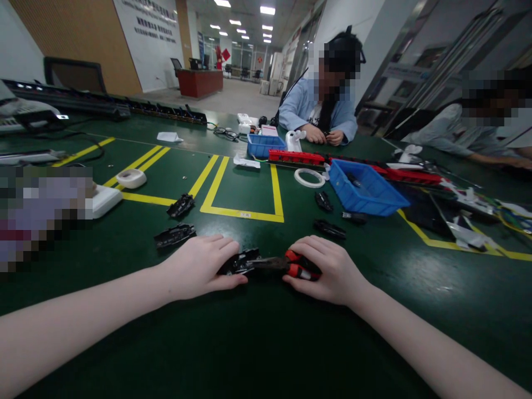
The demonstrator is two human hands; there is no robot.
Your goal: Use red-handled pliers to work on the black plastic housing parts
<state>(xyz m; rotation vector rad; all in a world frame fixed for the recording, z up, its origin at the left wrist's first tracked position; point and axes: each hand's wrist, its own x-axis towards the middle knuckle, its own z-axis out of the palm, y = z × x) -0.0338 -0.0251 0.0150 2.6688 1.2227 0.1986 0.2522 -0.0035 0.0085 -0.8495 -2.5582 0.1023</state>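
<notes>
My left hand (208, 266) is closed around a black plastic part (245, 260) with small metal bits on it. In my right hand (328, 269) are pliers (297, 266) with red and black handles. Their jaws point left and meet the near end of the black part; whether they bite on it I cannot tell. Two similar parts, a nearer one (174, 235) and a farther one (181, 205), lie beyond my left hand. Beyond my right hand lie more black parts, one (330, 228) close to my knuckles and another (323, 201) farther off.
A blue bin (366, 191) stands right of centre, with a tape roll (310, 177) beside it. Long red strips (295, 157) run behind. Another tape roll (132, 178) and a white box (103, 200) are at left. Across the green table a person (320, 111) works; another sits at right.
</notes>
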